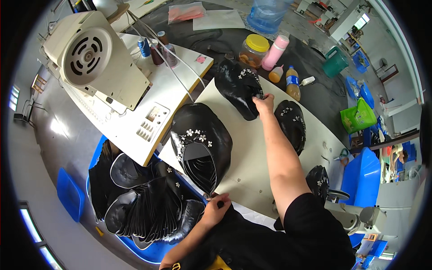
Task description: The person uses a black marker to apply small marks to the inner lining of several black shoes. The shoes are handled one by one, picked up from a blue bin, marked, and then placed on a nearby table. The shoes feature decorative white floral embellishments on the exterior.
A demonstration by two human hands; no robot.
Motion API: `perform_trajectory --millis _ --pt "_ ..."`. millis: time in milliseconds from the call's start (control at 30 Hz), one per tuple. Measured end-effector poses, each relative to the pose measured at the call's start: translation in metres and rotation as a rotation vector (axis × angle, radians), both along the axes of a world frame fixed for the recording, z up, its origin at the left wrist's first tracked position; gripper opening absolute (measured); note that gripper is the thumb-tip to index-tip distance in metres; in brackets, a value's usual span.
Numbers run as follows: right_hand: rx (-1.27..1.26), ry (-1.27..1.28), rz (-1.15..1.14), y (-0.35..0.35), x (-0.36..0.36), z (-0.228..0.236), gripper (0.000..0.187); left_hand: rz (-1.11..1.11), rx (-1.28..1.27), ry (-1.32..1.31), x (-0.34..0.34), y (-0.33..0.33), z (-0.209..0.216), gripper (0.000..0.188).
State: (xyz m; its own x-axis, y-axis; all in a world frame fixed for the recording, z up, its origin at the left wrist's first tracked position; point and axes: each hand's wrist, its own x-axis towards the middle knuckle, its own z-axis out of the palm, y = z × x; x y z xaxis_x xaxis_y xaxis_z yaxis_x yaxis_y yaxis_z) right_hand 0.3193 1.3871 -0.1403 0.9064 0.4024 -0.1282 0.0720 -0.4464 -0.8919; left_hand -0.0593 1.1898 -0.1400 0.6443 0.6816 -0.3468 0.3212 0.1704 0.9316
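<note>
Four glossy black bundles with white flower trim at the pale worktable [245,166], which serves as landmark. Largest bundle [202,121] lies along the worktable's left side, its opening showing many stacked layers, pointed end toward the wearer. Left hand [215,210] at that point, by the worktable's near left edge: fingers curled together, a small dark item among them; cannot tell if the tip itself is gripped. Right hand [264,106] reaches across to the worktable's far end, thumb and fingers pinched on the edge of the far bundle [235,85]. Hands well apart. Third bundle [294,128] at the worktable's right side, beside the outstretched forearm; fourth bundle [318,182] nearer, by the right edge. Left of the worktable: cream sewing machine [101,58] on its white table [135,119]; below that, a blue tub [164,258] heaped with black layered pieces [153,209]. Beyond the worktable's far edge, on a dark surface [324,92]: yellow-lidded jar [253,54], pink bottle [275,52], amber drink bottle [293,85], green pitcher [335,63]. Blue bin [362,173] off to the worktable's right.
</note>
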Motion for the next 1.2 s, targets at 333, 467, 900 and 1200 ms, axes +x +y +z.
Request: perform_trajectory --millis 333,467,900,1200 --pt "0.220 0.056 0.047 0.008 0.004 -0.010 0.056 0.072 -0.108 -0.017 -0.001 -0.003 -0.008 0.031" --pt "0.205 0.076 0.045 -0.004 -0.005 0.010 0.049 0.020 -0.162 -0.016 0.001 -0.007 -0.002 0.030" --pt "0.347 0.380 0.045 -0.183 -0.111 0.118 0.039 0.329 -0.830 -0.661 0.131 0.027 0.023 0.033" --pt "-0.059 0.248 0.227 -0.270 -0.159 0.126 0.042 0.061 -1.513 -0.869 0.134 0.013 0.014 0.032"
